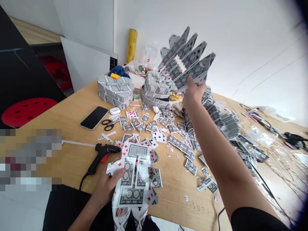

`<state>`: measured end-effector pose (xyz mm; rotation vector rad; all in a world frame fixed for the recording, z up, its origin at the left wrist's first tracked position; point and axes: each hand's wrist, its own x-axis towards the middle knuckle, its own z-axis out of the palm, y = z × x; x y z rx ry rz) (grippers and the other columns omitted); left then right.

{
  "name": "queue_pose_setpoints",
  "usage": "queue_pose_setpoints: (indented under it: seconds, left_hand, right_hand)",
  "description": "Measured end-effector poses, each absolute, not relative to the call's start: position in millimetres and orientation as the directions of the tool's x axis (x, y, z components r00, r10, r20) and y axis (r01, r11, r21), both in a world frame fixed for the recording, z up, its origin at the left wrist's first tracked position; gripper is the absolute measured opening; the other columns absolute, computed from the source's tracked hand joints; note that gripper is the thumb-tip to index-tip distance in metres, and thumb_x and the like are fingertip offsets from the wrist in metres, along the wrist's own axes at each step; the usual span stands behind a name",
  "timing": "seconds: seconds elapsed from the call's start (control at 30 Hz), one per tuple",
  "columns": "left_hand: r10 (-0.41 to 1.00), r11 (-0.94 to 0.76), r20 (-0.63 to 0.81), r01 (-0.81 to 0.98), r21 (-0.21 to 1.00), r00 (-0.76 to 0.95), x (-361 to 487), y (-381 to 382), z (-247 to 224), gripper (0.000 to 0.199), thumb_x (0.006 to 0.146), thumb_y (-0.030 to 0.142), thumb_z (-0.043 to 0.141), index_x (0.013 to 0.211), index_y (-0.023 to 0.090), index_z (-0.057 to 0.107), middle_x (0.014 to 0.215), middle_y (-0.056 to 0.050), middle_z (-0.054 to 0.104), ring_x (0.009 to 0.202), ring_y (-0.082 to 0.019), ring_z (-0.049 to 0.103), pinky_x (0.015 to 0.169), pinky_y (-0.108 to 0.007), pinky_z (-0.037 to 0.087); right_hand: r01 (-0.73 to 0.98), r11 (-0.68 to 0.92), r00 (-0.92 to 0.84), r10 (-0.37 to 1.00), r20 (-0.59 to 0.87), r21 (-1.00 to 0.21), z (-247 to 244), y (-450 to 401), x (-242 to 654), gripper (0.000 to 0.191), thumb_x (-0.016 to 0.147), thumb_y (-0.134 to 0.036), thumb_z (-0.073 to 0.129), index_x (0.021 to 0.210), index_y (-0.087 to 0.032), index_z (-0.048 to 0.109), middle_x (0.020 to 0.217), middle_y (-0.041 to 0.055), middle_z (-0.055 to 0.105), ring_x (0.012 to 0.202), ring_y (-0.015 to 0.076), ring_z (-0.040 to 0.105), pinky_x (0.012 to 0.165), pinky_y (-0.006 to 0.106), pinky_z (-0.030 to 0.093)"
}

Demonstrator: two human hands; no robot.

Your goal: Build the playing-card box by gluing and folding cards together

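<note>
My left hand [109, 183] grips the left side of a structure of joined playing cards [131, 195] at the table's near edge, thumb on top. Card backs form its middle, and folded flaps stick out on its right. Raised at the back right, my right hand [195, 91] holds the lower edge of a spiky playing-card piece [190, 64] with several pointed ridges and an opening in its middle. Just beyond my left hand lies a black hot glue gun [102, 155] with a white glue stick in its rear.
Two card-covered boxes [115, 91] [155, 91] stand at the back. A phone [94, 118], black scissors [108, 124] and a white earbud case [115, 111] lie on the left. Cut cards [158, 137] litter the middle. Behind my right arm are more card pieces [228, 125], and wires lie on the right.
</note>
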<state>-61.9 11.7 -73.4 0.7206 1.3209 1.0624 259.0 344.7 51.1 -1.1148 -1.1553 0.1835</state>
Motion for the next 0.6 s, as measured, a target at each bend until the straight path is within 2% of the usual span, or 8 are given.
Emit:
queue_pose_setpoints:
  seconds: [0.07, 0.17, 0.27, 0.4, 0.5, 0.6]
  left_hand:
    - [0.908, 0.389, -0.413, -0.223, 0.894, -0.069, -63.3, 11.7, -72.8, 0.051, 0.075, 0.052, 0.086, 0.109, 0.015, 0.079, 0.104, -0.012, 0.084, 0.106, -0.035, 0.078, 0.094, -0.041, 0.062]
    - [0.894, 0.421, -0.447, -0.267, 0.867, -0.042, -64.3, 12.1, -70.3, 0.049, 0.076, 0.051, 0.084, 0.110, 0.016, 0.080, 0.101, -0.011, 0.084, 0.099, -0.034, 0.079, 0.088, -0.041, 0.063]
    - [0.900, 0.415, -0.435, -0.239, 0.878, -0.038, -65.3, 12.5, -68.5, 0.040, 0.076, 0.048, 0.083, 0.102, 0.018, 0.081, 0.098, -0.008, 0.083, 0.093, -0.031, 0.078, 0.084, -0.038, 0.063]
    - [0.903, 0.400, -0.424, -0.222, 0.889, -0.069, -66.3, 12.5, -67.6, 0.032, 0.075, 0.047, 0.083, 0.091, 0.019, 0.080, 0.098, -0.007, 0.082, 0.091, -0.028, 0.077, 0.083, -0.036, 0.063]
    - [0.909, 0.387, -0.409, -0.215, 0.897, -0.073, -66.3, 12.8, -67.5, 0.032, 0.075, 0.046, 0.083, 0.091, 0.018, 0.080, 0.097, -0.008, 0.082, 0.093, -0.029, 0.077, 0.084, -0.037, 0.063]
    - [0.923, 0.364, -0.381, -0.204, 0.909, -0.053, -66.7, 14.0, -69.5, 0.033, 0.077, 0.046, 0.083, 0.095, 0.018, 0.082, 0.097, -0.008, 0.083, 0.092, -0.030, 0.077, 0.085, -0.037, 0.063]
  right_hand:
    - [0.533, 0.477, 0.405, 0.581, 0.706, -0.699, 61.4, 345.9, 254.4, 0.021, 0.106, -0.024, 0.056, 0.126, -0.022, 0.063, 0.117, 0.0078, 0.073, 0.113, 0.0228, 0.069, 0.107, 0.044, 0.055]
    - [0.701, 0.460, 0.162, 0.642, 0.750, -0.546, 69.1, 342.4, 241.6, 0.028, 0.109, -0.022, 0.051, 0.132, -0.024, 0.066, 0.123, 0.0086, 0.074, 0.115, 0.0228, 0.062, 0.114, 0.041, 0.045]
    - [0.756, 0.469, -0.051, 0.737, 0.674, -0.456, 62.8, 345.9, 230.1, 0.039, 0.108, -0.014, 0.047, 0.141, -0.024, 0.065, 0.144, 0.0085, 0.070, 0.130, 0.0238, 0.056, 0.119, 0.041, 0.036]
    - [0.824, 0.419, -0.149, 0.810, 0.567, -0.382, 43.4, 356.5, 219.5, 0.043, 0.106, -0.004, 0.045, 0.139, -0.023, 0.066, 0.156, 0.0052, 0.065, 0.139, 0.0214, 0.050, 0.127, 0.043, 0.022]
    - [0.874, 0.362, -0.157, 0.841, 0.518, -0.324, 30.9, 358.0, 211.7, 0.043, 0.105, -0.003, 0.046, 0.139, -0.021, 0.064, 0.148, 0.0071, 0.069, 0.135, 0.0220, 0.052, 0.127, 0.045, 0.025]
    - [0.916, 0.305, -0.162, 0.875, 0.457, -0.259, 23.0, 357.3, 204.8, 0.048, 0.097, -0.003, 0.053, 0.141, -0.020, 0.064, 0.142, 0.0115, 0.071, 0.133, 0.0286, 0.057, 0.124, 0.051, 0.035]
